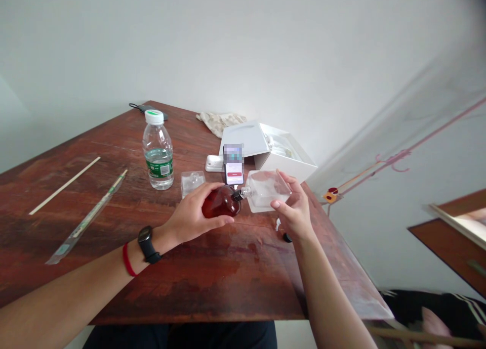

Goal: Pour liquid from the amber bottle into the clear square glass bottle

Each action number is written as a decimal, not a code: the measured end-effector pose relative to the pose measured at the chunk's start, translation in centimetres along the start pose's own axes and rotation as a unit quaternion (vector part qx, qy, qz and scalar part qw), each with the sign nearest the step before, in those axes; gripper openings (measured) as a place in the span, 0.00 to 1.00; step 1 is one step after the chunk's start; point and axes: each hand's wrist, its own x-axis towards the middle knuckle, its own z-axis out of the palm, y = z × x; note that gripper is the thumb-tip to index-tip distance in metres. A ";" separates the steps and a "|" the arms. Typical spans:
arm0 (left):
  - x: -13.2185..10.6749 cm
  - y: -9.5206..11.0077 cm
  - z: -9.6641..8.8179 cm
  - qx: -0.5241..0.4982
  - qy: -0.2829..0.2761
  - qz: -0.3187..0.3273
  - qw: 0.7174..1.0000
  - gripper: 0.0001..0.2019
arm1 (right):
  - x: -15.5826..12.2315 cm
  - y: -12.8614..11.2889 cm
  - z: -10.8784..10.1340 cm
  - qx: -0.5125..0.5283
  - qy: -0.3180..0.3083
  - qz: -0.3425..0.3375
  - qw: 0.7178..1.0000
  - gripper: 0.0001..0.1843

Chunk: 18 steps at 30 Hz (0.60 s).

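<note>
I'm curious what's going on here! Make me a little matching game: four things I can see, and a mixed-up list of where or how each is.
1. Amber bottle
2. Smartphone
3. Clear square-sided bottle
4. Water bottle

A. Capped and standing upright
B. In the right hand
C. In the left hand
D. Screen lit up

Pairs: 1-C, 2-D, 3-B, 4-A

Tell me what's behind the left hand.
Part of a transparent container shows just beyond the left hand; the hand covers some of its near side and part of the reddish-brown bottle it grips.
</note>
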 end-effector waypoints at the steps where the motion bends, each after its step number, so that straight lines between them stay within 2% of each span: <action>1: 0.0 0.0 0.0 -0.001 0.000 0.001 1.000 0.36 | 0.0 0.1 0.0 -0.002 0.000 -0.007 1.000 0.37; 18: 0.0 0.1 0.0 -0.004 0.001 0.002 1.000 0.36 | -0.1 0.8 -0.6 -0.004 -0.016 -0.009 1.000 0.37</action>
